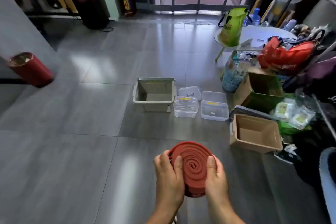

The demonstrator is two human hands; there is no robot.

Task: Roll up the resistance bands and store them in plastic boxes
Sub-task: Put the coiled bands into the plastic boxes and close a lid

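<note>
So the person had the red resistance band (190,166) wound into a flat spiral and held it low in the near middle of the view, above the floor (72,151) and touching none of the boxes. Two hands made sense, I'd say, since a coil like that wants to spring open. The left hand (168,174) clamped the left edge, thumb laid across the face and fingers wrapped round the rim. The right hand (216,176) pinched the right side, thumb on the front, fingers hidden behind. So the grip on both sides was closed onto the band, with nothing else in either hand. The loose tail looked tucked under the left fingers, but the blur made that hard to call.

Farther off on the floor sat the storage. There was a grey bin (152,108) in the middle, clear plastic boxes (214,112) just to its right, and a brown bin (254,144) nearer on the right. Both bins stood open on top, presumably so a roll could drop straight in without freeing a hand.

My guess is the rolling was done and stowing came next. The coil looked wider than the small clear boxes, so a bin seemed the likelier fit. The main risk was easing off one side and having the whole thing unwind.
</note>
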